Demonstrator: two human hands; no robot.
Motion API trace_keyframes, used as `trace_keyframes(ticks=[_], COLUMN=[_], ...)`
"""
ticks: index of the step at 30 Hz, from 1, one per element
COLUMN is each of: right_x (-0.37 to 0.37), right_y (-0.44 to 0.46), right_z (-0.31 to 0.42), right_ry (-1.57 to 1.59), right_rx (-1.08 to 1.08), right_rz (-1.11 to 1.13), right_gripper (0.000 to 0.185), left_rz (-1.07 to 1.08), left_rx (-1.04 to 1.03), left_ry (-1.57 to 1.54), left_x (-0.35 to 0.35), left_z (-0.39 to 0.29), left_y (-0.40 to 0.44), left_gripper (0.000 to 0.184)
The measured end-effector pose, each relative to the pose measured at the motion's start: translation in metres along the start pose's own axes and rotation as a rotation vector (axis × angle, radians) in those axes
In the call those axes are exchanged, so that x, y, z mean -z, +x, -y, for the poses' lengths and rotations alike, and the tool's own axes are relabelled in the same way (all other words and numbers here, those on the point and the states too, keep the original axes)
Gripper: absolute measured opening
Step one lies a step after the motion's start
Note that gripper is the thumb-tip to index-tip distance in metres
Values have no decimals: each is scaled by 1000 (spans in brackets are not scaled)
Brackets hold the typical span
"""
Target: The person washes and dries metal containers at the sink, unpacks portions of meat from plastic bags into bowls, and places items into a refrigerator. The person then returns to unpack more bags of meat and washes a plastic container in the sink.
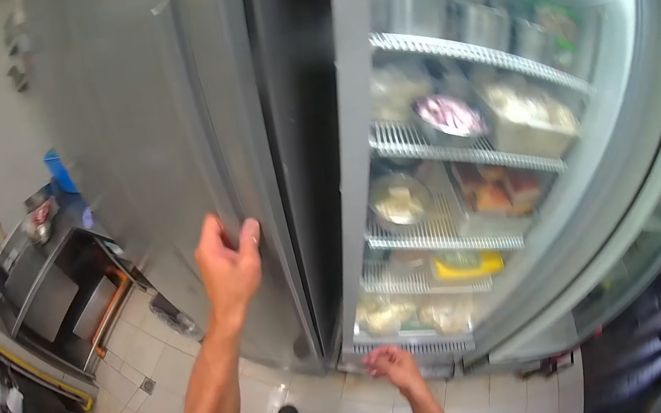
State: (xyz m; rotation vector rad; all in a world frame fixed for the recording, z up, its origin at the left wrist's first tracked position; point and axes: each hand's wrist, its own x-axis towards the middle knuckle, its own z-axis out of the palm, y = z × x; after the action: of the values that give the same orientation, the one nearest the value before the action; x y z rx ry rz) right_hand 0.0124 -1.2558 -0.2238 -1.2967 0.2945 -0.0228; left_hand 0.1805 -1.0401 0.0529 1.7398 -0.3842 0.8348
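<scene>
Apart, hands (230,268) (left higher), fingers (211,230) curled

Commercial kitchen; food-stocked fridge (354,114)

Left hand (229,267) at grey metal door (131,153)

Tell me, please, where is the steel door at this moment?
In the head view, the steel door is on the left, beside the lit fridge shelves, with the person's left hand at its right part.
</scene>
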Motion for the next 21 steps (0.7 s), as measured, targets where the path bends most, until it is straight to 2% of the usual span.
trace_keyframes(ticks=[1,2,3,4,7,9,10,11,13,15,21], right_x=[-5,-13,-17,-30,-52,-68,-75,-83,-99,-118,-207], right_y=[4,8,19,23,44,52,56,61,74,86,101], right_z=[0,-6,-11,-8,-29,-30,-29,-30,-32,-33,-32], right_ry=[-76,-27,-10,-25,-134,-195,-222,-246,-248,-392,-509], right_rx=[-11,-71,-122,-211,-302,-376,-375,-365,-370,-359,-325], right_rz=[63,75,177,186,296,353,429,500,505,478,548], right_gripper=[13,15,17,19,19,19,19,20,20,21,24], left_rz=[-46,-114,-166,-166,-464,-425,-475,-559,-711,-830,-1010], left_rx=[-52,-24,10,-1,-36,-246,-248,-188,-74,35,259], left_ry=[79,-39,-152,-421,-362,-11,31,-7,-106,-169,-274], left_x=[9,21,34,57,134,200,226,245,277,306,401], left_z=[-8,-12,-7,16,57,66,69,71,74,77,104], left_y=[-7,-13,-26,-46,-96,-113,-122,-129,-129,-125,-98], left_gripper=[32,27,22,7,41,49,49,49,49,49,50])
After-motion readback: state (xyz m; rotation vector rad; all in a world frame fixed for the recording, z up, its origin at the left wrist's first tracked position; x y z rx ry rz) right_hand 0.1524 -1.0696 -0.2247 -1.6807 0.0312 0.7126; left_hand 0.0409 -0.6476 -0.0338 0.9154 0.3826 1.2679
